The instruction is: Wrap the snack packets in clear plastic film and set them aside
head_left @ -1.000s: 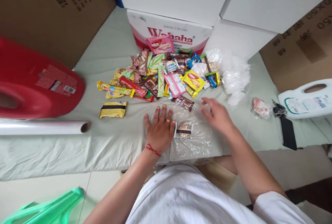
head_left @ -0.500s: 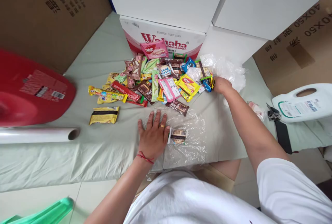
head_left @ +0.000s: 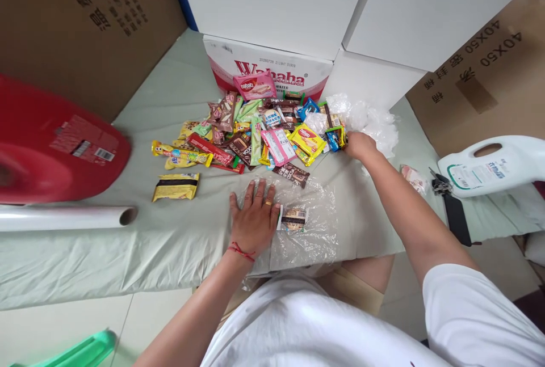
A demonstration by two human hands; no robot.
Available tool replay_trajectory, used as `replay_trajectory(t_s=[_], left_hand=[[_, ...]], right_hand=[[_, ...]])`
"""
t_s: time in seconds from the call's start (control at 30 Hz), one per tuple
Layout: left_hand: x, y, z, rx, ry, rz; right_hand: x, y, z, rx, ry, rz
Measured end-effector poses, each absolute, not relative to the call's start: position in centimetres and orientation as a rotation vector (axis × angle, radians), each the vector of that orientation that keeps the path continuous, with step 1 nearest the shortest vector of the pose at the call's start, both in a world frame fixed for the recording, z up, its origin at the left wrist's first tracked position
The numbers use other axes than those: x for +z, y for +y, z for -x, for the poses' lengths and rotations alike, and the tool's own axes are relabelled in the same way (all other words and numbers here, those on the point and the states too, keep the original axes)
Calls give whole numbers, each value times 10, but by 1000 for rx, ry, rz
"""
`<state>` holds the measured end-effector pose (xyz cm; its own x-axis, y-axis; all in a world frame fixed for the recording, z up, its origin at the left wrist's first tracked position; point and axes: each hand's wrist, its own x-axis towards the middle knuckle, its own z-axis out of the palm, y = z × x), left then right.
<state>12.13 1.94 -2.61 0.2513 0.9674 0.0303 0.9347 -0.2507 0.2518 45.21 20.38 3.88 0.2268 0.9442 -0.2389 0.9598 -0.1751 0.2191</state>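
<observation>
My left hand lies flat with its fingers spread, pressing down one side of a clear plastic bag. Beside its thumb, a small wrapped biscuit rests on the bag. At the right end of a heap of wrapped snacks, my right hand has its fingers closed at the edge of a small yellow snack packet; the fingertips are partly hidden. A blue packet touches that spot, with a yellow wafer packet to its left. Below the heap is a brown cocoa packet.
Crumpled clear plastic sits behind my right hand. A Wahaha carton backs the heap. To the left are a red jug, a film roll and a lone yellow packet; rightward, a white bottle, keys and a phone.
The camera view has shifted slightly. My right hand stays at the heap's right end, with the packets there nudged a little. My left hand keeps its place on the bag.
</observation>
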Motion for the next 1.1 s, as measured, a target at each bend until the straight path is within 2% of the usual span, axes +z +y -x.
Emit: replay_trajectory(t_s=[0.23, 0.33, 0.4, 0.47, 0.57, 0.7, 0.9, 1.1], left_hand=[[-25, 18, -120, 321, 1768, -2267], [-24, 18, -119, 329, 1753, -2249], [-24, 18, -118, 328, 1747, -2245], [-24, 18, -118, 325, 1752, -2248], [-25, 18, -118, 317, 1764, -2260], [-26, 18, -119, 313, 1766, -2264], [-25, 17, -119, 338, 1766, -2244], [-18, 19, -111, 415, 1751, -2155]], right_hand=[[92, 144, -441, -32, 1730, -2124], [109, 92, -433, -37, 1988, -2181], [109, 56, -417, -247, 2321, -2113], [98, 26, -393, -615, 2583, -1948], [74, 0, -354, -906, 2667, -1787], [53, -6, -322, -832, 2511, -1736], [49, -2, -310, -734, 2486, -1685], [47, -49, -337, -720, 2835, -1853]])
